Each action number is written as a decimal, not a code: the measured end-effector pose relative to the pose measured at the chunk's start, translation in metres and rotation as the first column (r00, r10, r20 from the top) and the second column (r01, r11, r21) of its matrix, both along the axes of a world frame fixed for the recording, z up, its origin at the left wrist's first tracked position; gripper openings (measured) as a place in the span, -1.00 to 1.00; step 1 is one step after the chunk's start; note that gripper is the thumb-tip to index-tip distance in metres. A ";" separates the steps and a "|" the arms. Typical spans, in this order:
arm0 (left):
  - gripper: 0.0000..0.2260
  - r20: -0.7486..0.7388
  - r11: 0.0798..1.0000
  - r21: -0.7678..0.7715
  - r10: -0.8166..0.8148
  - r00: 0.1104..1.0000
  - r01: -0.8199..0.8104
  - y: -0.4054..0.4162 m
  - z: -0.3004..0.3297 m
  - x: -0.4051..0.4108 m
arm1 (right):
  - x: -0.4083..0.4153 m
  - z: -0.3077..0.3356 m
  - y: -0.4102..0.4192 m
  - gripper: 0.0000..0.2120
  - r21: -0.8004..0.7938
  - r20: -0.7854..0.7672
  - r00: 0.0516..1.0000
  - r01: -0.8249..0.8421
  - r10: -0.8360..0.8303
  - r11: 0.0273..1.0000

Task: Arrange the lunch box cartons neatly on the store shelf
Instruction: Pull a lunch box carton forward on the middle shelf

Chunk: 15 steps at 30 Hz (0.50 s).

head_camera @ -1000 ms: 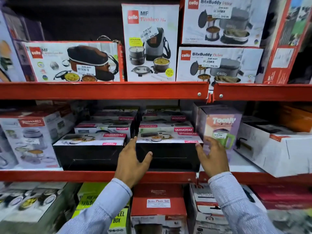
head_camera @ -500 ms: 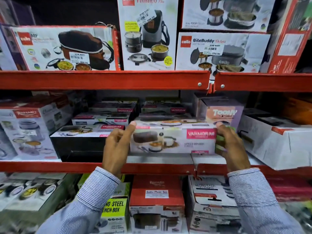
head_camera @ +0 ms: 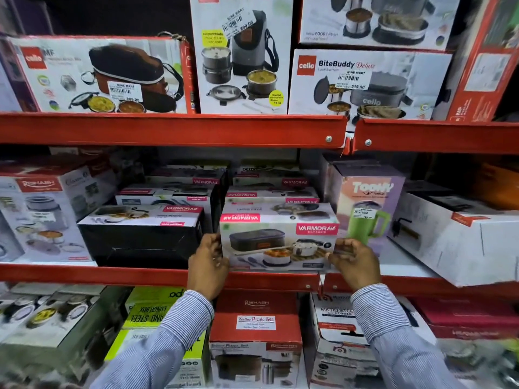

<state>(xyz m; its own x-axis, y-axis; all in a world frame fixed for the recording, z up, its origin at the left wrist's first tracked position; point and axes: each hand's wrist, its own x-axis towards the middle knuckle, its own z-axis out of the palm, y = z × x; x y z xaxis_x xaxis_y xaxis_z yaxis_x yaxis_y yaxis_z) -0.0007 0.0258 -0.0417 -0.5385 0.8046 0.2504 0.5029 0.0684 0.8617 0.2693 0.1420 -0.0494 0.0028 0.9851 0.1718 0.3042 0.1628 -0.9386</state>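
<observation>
Gripping carton (head_camera: 278, 242) ends, both hands

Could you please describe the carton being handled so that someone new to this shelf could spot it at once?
Look at the middle red shelf, just left of the purple Toony tumbler box. The Varmora carton sits at the front edge, held at its ends by the left hand and right hand. Unlike the neighbouring carton, whose front is plain black, its front shows the printed picture.

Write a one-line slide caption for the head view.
Left hand and right hand grip the ends of a white Varmora lunch box carton at the red metal shelf's front edge.
</observation>
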 end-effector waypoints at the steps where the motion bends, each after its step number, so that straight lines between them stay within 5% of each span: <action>1: -0.57 0.006 1.000 -0.012 -0.007 1.000 0.007 0.001 -0.004 0.000 | -0.001 -0.006 0.003 -0.69 -0.014 0.019 1.000 0.007 -0.007 1.000; 11: -0.46 0.040 0.989 -0.077 -0.127 0.991 0.130 -0.005 0.002 -0.009 | -0.002 -0.018 0.003 -0.67 0.012 0.013 0.999 0.044 -0.044 0.999; 15: -0.61 -0.014 0.991 0.085 -0.107 0.994 0.108 -0.038 0.009 -0.032 | -0.021 -0.006 -0.040 -0.68 0.252 -0.104 0.973 0.224 -0.204 0.941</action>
<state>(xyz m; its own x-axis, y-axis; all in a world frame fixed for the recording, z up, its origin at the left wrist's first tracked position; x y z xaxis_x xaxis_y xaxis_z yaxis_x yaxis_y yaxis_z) -0.0329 -0.0123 -0.0323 -0.4471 0.8333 0.3251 0.5113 -0.0601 0.8573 0.2479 0.1021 -0.0550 0.2315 0.8807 0.4132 0.2886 0.3434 -0.8937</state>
